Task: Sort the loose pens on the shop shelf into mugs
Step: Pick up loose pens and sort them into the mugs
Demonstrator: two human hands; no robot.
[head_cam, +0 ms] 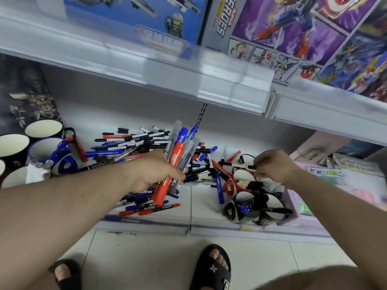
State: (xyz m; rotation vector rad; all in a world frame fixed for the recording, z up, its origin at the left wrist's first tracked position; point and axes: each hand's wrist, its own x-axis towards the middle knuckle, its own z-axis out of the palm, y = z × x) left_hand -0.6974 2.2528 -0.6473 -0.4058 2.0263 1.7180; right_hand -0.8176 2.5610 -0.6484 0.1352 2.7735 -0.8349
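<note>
Loose pens [134, 143] lie heaped on the white shelf [201, 208], and just right of the heap the left hand [152, 170] clasps a bundle of markers [178, 160]. Further right of the heap, the right hand [272, 166] pinches a thin black pen [238, 164] above a red mug [240, 181]. Left of the heap stand more mugs [45, 128], partly cut off by the frame edge.

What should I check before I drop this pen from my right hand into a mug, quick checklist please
1. Right hand pinches a black pen: ok.
2. Red mug below it stands open: ok.
3. That mug already holds black pens: ok.
4. Left hand grips the marker bundle firmly: ok.
5. Room left in the mug: cannot tell.
6. Pen pile clear of the shelf edge: not ok, some lie near it.
</note>
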